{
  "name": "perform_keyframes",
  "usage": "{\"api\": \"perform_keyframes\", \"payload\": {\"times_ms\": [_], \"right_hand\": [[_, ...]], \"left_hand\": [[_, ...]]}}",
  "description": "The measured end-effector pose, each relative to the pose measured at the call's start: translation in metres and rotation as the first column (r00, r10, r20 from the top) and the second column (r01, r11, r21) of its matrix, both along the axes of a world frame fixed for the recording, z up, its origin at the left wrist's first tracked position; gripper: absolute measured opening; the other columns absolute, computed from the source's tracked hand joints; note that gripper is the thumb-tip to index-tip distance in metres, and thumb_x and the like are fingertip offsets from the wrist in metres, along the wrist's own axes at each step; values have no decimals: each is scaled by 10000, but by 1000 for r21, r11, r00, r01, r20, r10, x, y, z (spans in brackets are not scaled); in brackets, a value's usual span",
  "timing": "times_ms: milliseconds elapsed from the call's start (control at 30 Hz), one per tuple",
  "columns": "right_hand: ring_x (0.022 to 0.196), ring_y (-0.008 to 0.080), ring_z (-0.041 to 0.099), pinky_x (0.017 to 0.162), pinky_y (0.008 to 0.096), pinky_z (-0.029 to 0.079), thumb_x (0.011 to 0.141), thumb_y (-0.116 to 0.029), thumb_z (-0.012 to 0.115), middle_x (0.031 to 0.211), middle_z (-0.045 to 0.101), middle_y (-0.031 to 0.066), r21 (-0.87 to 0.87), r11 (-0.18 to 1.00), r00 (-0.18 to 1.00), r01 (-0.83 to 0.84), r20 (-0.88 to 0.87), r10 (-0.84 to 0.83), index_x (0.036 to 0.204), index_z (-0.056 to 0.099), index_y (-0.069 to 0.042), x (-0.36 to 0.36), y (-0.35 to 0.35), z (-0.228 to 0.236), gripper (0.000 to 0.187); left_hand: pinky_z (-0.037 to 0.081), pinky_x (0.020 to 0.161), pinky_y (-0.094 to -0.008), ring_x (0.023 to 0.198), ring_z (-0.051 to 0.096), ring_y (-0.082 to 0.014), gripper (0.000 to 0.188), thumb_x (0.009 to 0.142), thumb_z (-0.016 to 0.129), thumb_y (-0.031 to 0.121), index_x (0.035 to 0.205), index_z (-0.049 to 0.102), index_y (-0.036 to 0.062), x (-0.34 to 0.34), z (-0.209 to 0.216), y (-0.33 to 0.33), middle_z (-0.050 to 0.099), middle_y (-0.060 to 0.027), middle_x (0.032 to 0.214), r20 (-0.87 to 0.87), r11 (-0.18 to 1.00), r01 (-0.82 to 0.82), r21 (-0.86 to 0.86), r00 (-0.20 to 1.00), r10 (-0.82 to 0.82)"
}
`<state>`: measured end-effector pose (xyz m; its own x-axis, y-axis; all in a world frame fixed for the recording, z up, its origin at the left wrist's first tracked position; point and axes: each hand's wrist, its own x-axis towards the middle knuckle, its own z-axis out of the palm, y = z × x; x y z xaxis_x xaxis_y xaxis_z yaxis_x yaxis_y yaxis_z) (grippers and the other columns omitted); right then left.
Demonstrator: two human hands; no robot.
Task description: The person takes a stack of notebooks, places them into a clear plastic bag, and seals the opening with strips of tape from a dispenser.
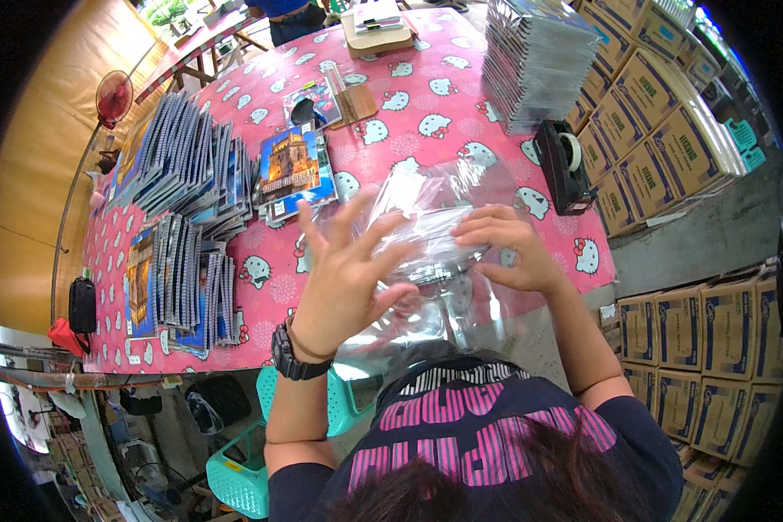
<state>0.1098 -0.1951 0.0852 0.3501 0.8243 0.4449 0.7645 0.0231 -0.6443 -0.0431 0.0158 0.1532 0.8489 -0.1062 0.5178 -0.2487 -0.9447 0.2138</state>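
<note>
A bundle in clear plastic film (431, 230) lies in front of me at the table's near edge. Glare on the film hides just what is inside; a dark lower edge shows through. My left hand (344, 274), with a black watch on the wrist, is over the bundle's left side, fingers spread and nothing gripped. At the right side, my right hand (515, 248) has its fingers bent over the bundle's top and its thumb at the lower edge. Loose film (461, 317) hangs toward my lap. Beyond my left hand lie spiral notebooks (291, 170) with a building on the cover.
Fanned stacks of spiral notebooks (178, 157) cover the table's left side. A tall stack of wrapped notebooks (535, 65) stands far right, near a black tape dispenser (565, 170). Cardboard boxes (652, 148) are piled on the right. A green plastic stool (239, 474) stands below left.
</note>
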Motion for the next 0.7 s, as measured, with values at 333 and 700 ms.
{"api": "perform_keyframes", "payload": {"times_ms": [333, 700], "right_hand": [[1223, 199, 463, 1006, 556, 218, 637, -94, 670, 1297, 542, -5, -231, 973, 975, -20, 210, 70, 1096, 621, -185, -9, 6, 10, 470], [1281, 337, 387, 1029, 507, 272, 615, -154, 703, 1425, 396, 140, -294, 955, 963, -44, 240, 118, 1220, 559, -144, -3, 19, 12, 621]], "left_hand": [[-9, 1087, -609, 1143, 509, -228, 187, 639, 771, 284, 772, 681, 188, -18, 26, 19, 630, 40, 956, 38, 988, 148, -51, 989, -146], [134, 1100, -527, 943, 593, -254, 167, 717, 725, 240, 772, 637, 109, -14, 39, 23, 619, -59, 849, 387, 950, 116, -289, 922, 5]]}}
